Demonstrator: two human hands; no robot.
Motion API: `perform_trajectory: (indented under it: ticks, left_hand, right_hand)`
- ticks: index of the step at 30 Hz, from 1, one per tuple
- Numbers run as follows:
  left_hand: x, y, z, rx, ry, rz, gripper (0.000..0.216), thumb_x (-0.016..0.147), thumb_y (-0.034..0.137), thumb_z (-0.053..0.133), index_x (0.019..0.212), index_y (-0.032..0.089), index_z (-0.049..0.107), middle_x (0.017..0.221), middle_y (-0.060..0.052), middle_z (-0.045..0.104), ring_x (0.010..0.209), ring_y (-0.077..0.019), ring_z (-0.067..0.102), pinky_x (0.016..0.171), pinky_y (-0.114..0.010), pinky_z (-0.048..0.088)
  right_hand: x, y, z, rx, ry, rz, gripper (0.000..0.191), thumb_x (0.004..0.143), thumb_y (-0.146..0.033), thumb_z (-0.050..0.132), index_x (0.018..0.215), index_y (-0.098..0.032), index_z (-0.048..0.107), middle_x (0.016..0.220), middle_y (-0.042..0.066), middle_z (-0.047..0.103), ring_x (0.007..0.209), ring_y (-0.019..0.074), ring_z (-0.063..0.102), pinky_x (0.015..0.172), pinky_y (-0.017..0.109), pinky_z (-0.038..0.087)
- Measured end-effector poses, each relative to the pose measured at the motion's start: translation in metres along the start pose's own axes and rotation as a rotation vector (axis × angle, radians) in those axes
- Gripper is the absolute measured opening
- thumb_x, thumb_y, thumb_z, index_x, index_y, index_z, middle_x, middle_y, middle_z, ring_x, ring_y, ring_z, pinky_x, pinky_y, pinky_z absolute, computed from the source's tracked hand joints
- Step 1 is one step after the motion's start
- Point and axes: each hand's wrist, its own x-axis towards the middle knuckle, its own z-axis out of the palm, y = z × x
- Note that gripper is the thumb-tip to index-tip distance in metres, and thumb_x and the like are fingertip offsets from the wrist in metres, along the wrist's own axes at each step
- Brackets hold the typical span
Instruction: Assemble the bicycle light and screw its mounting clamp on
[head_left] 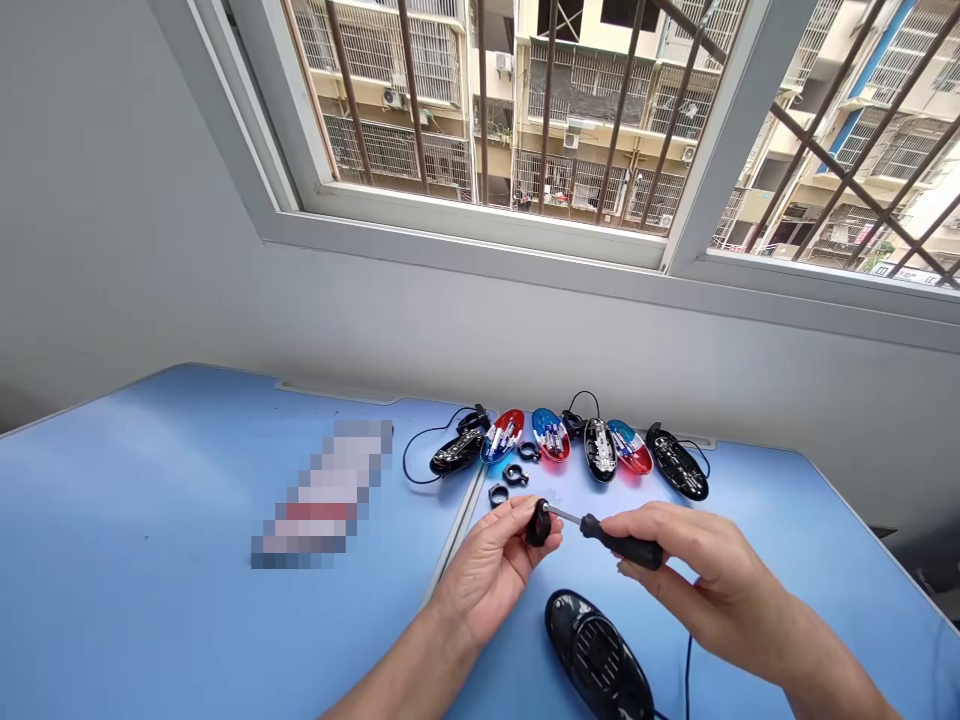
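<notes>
My left hand [491, 565] pinches a small black clamp part [538, 523] above the blue table [150, 560]. In my right hand [694, 565] is a screwdriver with a black handle [622, 546]; its metal tip meets the clamp part. Just below both hands lies a glossy black oval housing [596, 655] with a ribbed middle and a black wire trailing off to its right.
Along the far table edge sits a row of oval light units: black ones [457, 452] [677, 463] and red-and-blue ones [504, 435] [628, 446], with black wires. Small black ring clamps [514, 475] lie before them. A blurred packet [322, 495] is at left. Wall and barred window behind.
</notes>
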Motion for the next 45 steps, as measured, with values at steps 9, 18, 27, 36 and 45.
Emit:
perform_trajectory:
  ticks: [9, 18, 27, 36, 45]
  left_hand:
    - [0.001, -0.001, -0.001, 0.003, 0.022, 0.010, 0.024, 0.086, -0.004, 0.046, 0.072, 0.006, 0.062, 0.064, -0.009, 0.067, 0.054, -0.0134, 0.067, 0.053, -0.022, 0.059]
    - [0.002, -0.001, -0.002, 0.024, -0.004, 0.029, 0.018, 0.083, -0.003, 0.052, 0.072, 0.008, 0.062, 0.063, -0.008, 0.068, 0.054, -0.0143, 0.067, 0.054, -0.023, 0.059]
    - [0.001, -0.001, -0.002, 0.042, -0.007, 0.040, 0.016, 0.082, -0.002, 0.054, 0.074, 0.008, 0.062, 0.064, -0.008, 0.068, 0.055, -0.0139, 0.066, 0.054, -0.022, 0.059]
    - [0.000, -0.001, -0.002, 0.041, -0.009, 0.036, 0.015, 0.083, -0.001, 0.053, 0.076, 0.008, 0.063, 0.065, -0.008, 0.068, 0.056, -0.0139, 0.067, 0.055, -0.023, 0.059]
    - [0.002, 0.001, -0.001, 0.033, 0.016, 0.055, 0.022, 0.087, -0.002, 0.047, 0.073, 0.007, 0.063, 0.064, -0.009, 0.068, 0.053, -0.0135, 0.066, 0.053, -0.022, 0.059]
  right_hand:
    - [0.004, 0.007, 0.019, -0.264, 0.258, -0.087, 0.013, 0.089, -0.024, 0.058, 0.099, -0.017, 0.057, 0.066, 0.001, 0.062, 0.055, 0.0116, 0.054, 0.049, 0.022, 0.044]
    - [0.006, 0.000, 0.009, -0.021, 0.138, 0.034, 0.025, 0.089, -0.014, 0.051, 0.113, -0.021, 0.057, 0.081, 0.004, 0.062, 0.066, 0.0126, 0.057, 0.053, 0.023, 0.049]
    - [-0.002, 0.003, 0.007, -0.252, 0.140, -0.024, 0.018, 0.090, -0.025, 0.056, 0.106, -0.017, 0.055, 0.075, 0.004, 0.066, 0.062, 0.0139, 0.059, 0.057, 0.026, 0.049]
    - [0.004, -0.002, 0.014, -0.254, 0.224, -0.059, 0.020, 0.091, -0.018, 0.052, 0.110, -0.019, 0.057, 0.065, -0.001, 0.054, 0.052, 0.0104, 0.047, 0.046, 0.022, 0.039]
    - [-0.001, 0.002, 0.000, -0.073, -0.013, -0.007, 0.031, 0.091, -0.010, 0.047, 0.119, -0.022, 0.052, 0.086, 0.004, 0.065, 0.069, 0.0122, 0.060, 0.058, 0.023, 0.050]
